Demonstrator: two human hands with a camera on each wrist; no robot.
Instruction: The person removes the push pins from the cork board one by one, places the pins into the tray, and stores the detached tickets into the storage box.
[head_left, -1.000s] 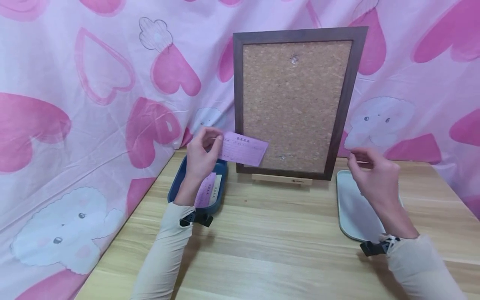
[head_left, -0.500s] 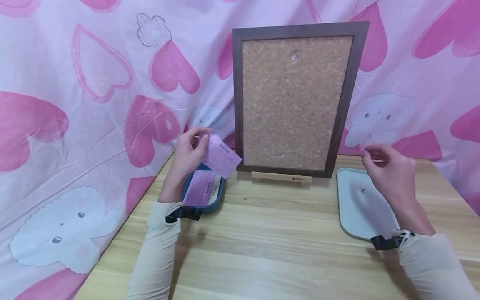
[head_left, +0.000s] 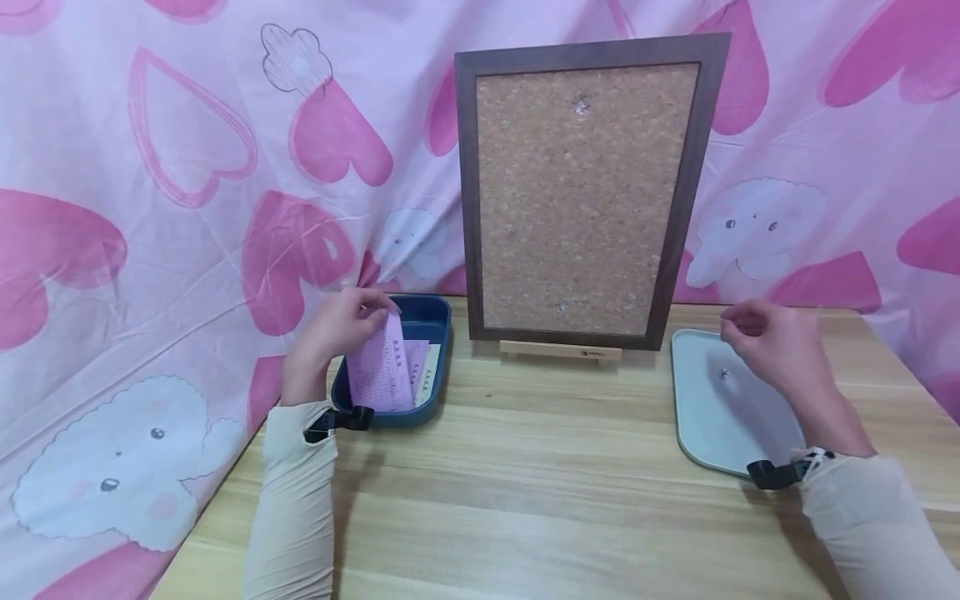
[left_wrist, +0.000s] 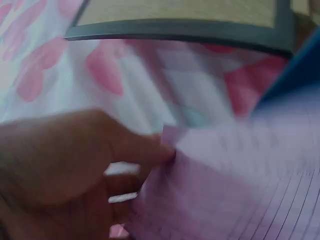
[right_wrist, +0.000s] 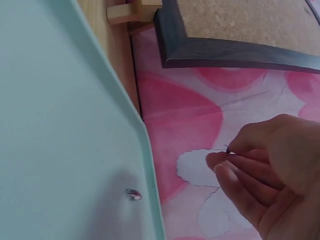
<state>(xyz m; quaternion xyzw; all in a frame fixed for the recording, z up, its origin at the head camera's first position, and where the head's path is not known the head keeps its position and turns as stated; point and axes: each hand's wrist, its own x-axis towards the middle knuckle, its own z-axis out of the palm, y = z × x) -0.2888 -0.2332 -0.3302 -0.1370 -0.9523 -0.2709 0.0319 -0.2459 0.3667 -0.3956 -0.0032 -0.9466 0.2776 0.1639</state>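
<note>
My left hand (head_left: 347, 323) pinches the upper edge of a pink printed paper slip (head_left: 381, 371), which hangs tilted over the blue tray (head_left: 445, 321). Inside that tray lie another pink slip (head_left: 420, 358) and a cream slip (head_left: 431, 375). In the left wrist view the held slip (left_wrist: 225, 185) is blurred, with the thumb on its corner. Over the pale green tray (head_left: 705, 442), my right hand (head_left: 776, 342) pinches a tiny push pin (right_wrist: 228, 149), mostly hidden by the fingertips. One clear push pin (right_wrist: 133, 194) lies in the green tray.
A dark-framed cork board (head_left: 585, 200) leans on a small wooden stand (head_left: 558, 350) between the trays. Clear pins sit in the cork near its top (head_left: 581, 104) and bottom (head_left: 561, 307). Behind hangs a pink heart-patterned cloth (head_left: 195, 267); everything stands on a wooden table (head_left: 510, 483).
My left hand has carried the pink slip left and down, from before the board's lower left to over the blue tray. My right hand has shifted slightly right, still pinching.
</note>
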